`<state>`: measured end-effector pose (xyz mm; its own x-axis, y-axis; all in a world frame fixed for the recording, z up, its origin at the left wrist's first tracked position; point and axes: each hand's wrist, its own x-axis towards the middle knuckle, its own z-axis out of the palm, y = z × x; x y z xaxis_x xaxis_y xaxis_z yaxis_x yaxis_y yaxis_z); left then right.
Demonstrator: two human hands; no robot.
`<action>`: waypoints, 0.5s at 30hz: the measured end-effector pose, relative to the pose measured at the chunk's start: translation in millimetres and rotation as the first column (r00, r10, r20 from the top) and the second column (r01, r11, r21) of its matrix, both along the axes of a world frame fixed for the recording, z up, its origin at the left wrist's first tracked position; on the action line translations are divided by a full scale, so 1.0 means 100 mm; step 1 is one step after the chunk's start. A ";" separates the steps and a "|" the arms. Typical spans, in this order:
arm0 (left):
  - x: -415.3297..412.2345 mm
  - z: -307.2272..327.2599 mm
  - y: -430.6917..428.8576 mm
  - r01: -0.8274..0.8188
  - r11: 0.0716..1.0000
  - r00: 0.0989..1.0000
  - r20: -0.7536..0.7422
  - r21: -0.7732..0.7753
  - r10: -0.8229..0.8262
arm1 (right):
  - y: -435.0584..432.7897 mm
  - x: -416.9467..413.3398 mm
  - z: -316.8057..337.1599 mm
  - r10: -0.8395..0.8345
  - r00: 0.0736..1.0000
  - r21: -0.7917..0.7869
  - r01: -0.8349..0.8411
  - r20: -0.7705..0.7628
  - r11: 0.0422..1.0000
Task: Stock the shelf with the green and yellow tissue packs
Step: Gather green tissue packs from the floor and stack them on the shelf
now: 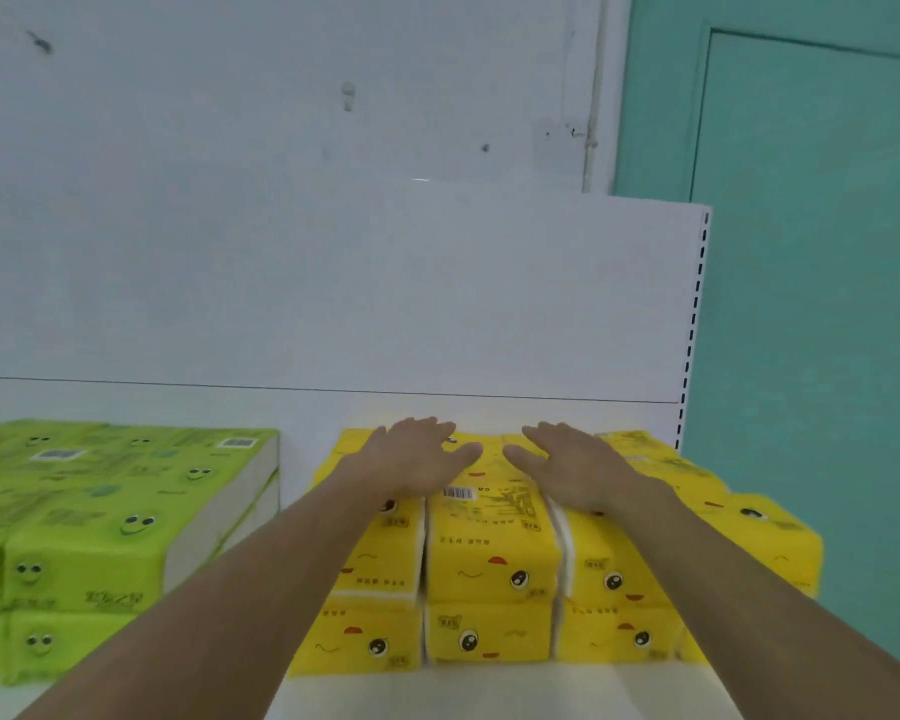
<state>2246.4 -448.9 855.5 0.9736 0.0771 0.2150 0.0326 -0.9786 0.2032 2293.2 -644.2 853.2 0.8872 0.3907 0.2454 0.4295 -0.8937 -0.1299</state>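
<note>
Yellow tissue packs (489, 553) stand in a two-layer stack at the middle right of the white shelf (313, 693). My left hand (417, 454) lies flat on the stack's top, fingers straight and pointing toward the back panel. My right hand (567, 459) lies flat beside it on the same top layer, thumbs nearly meeting. Green tissue packs (100, 511) sit in a two-layer block at the left, apart from the yellow ones by a narrow gap. Neither hand holds anything.
A white back panel (437, 304) rises behind the packs, with a slotted upright (694, 324) at its right edge. A teal door (811, 252) stands to the right. One yellow pack (770, 527) juts out past the stack's right side.
</note>
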 end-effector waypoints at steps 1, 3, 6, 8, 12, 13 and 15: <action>0.06 -0.04 0.00 -0.005 0.998 0.998 -0.067 0.064 0.009 | 0.02 0.07 -0.06 0.008 0.999 -0.036 -0.010 -0.051 0.999; 0.14 -0.10 0.02 0.007 0.995 0.971 -0.237 0.098 0.016 | 0.02 0.17 -0.16 0.046 0.984 -0.061 -0.057 -0.173 0.997; 0.29 0.04 0.04 -0.007 1.000 0.969 -0.247 -0.012 0.004 | -0.02 0.32 0.04 0.107 0.971 -0.006 -0.111 -0.216 0.994; 0.41 0.12 0.01 -0.050 0.998 0.991 -0.123 -0.048 0.044 | -0.08 0.51 0.18 0.080 0.989 0.043 -0.075 -0.125 0.996; 0.51 -0.08 -0.11 -0.033 0.996 0.976 -0.212 0.086 0.051 | -0.28 0.88 -0.04 -0.078 0.990 -0.119 0.064 -0.115 0.991; 0.52 -0.10 -0.12 -0.019 0.994 0.966 -0.253 0.104 0.045 | -0.32 0.93 -0.10 -0.068 0.982 -0.136 0.044 -0.178 0.990; 0.55 -0.05 -0.12 -0.020 0.997 0.968 -0.249 0.076 0.038 | -0.34 0.97 -0.06 -0.006 0.961 -0.082 -0.017 -0.276 0.997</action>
